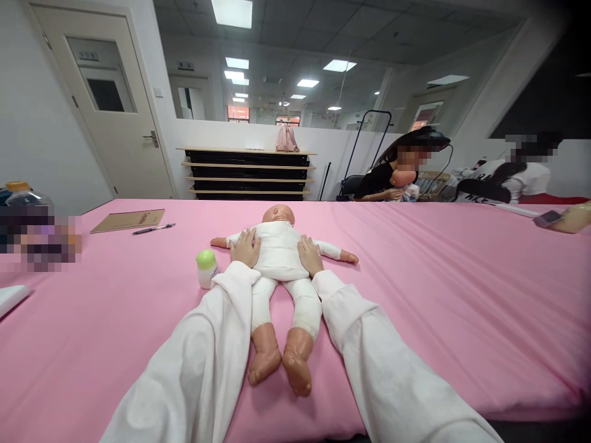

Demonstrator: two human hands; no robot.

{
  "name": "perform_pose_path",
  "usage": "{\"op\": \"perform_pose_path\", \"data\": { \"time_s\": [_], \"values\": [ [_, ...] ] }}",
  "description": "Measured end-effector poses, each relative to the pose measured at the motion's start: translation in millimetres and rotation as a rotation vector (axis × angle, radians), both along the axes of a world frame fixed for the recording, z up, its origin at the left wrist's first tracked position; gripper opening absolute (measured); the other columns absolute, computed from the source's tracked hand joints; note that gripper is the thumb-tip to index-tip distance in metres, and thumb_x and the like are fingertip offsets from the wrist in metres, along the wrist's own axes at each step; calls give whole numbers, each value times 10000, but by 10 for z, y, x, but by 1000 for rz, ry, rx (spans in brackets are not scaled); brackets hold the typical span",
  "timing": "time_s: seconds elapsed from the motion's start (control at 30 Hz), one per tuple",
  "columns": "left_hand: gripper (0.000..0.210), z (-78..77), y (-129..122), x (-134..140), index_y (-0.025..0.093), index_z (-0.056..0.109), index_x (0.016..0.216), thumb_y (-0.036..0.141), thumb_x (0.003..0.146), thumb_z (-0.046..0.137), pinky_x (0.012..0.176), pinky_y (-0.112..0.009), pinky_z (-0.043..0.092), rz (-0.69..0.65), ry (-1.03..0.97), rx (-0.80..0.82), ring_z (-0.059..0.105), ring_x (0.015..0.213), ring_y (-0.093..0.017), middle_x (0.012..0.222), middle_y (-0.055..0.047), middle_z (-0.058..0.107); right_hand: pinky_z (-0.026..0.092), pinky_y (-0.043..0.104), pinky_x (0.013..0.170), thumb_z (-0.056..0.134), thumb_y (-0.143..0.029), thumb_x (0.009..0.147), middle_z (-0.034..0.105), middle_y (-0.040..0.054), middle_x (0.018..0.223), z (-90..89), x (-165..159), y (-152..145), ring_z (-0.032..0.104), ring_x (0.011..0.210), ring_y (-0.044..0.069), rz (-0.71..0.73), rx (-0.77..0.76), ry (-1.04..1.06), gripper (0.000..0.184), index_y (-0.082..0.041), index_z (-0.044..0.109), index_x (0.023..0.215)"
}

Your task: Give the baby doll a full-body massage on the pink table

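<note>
A baby doll (282, 252) with a white cloth body lies on its back on the pink-covered table (415, 307). Its head points away from me and its bare feet point toward me. My left hand (246, 247) rests on the left side of its torso, fingers stretched out. On the opposite side of the torso lies my right hand (309, 255), also flat with extended fingers. Both arms are in white sleeves. Close to my left wrist stands a small white bottle (207, 271) with a green cap.
A brown notebook (128, 220) and a pen (154, 229) lie at the far left. A clear bottle with an orange cap (26, 194) stands at the left edge. Beyond the table, a person (385, 172) holds another doll. A low shelf (249, 175) carries a pink backpack (287, 139).
</note>
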State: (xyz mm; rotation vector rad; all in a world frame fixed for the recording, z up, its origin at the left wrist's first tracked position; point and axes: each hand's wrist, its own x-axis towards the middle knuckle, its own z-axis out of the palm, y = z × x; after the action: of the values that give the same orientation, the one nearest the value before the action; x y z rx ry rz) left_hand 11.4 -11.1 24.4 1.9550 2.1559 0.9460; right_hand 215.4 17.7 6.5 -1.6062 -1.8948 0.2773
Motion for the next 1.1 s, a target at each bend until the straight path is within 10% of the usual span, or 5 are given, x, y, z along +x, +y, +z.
{"op": "perform_pose_path", "data": {
  "time_s": [0.27,0.53,0.77,0.93,1.1],
  "values": [
    [507,-132,15,-79,104,358,1343,327,895,281,1078,-511,174,329,63,103,245,1329,-224,1400,-114,344,61,642,1022,211,-309,884,350,118,1395,55,63,-152,171,1343,293,-404,166,90,486,-148,521,1221],
    [476,-146,125,-124,230,282,1383,313,920,207,1083,-455,196,-54,195,111,218,1341,-170,1437,-34,291,117,528,1077,174,-262,908,340,30,1413,87,70,-100,252,1327,187,-3,90,-112,476,-255,351,1350],
    [441,-217,117,-151,157,451,1266,308,873,321,1061,-569,133,317,58,127,284,1305,-244,1348,-97,431,84,585,1044,255,-315,902,344,112,1402,51,190,-173,205,1336,266,-343,104,-176,457,-161,477,1270],
    [464,-212,89,-190,142,434,1280,318,857,360,1046,-615,90,349,10,138,226,1325,-281,1362,-106,410,68,607,1027,312,-305,877,316,180,1402,22,400,-274,191,1329,322,-578,145,-126,478,-105,458,1286],
    [444,-193,80,-212,41,451,1256,139,842,325,1081,-495,207,271,-94,171,285,1303,-270,1345,-152,419,135,525,1075,323,-239,850,270,148,1431,67,489,-468,165,1352,258,-380,127,-19,480,-83,434,1289]
  ]
}}
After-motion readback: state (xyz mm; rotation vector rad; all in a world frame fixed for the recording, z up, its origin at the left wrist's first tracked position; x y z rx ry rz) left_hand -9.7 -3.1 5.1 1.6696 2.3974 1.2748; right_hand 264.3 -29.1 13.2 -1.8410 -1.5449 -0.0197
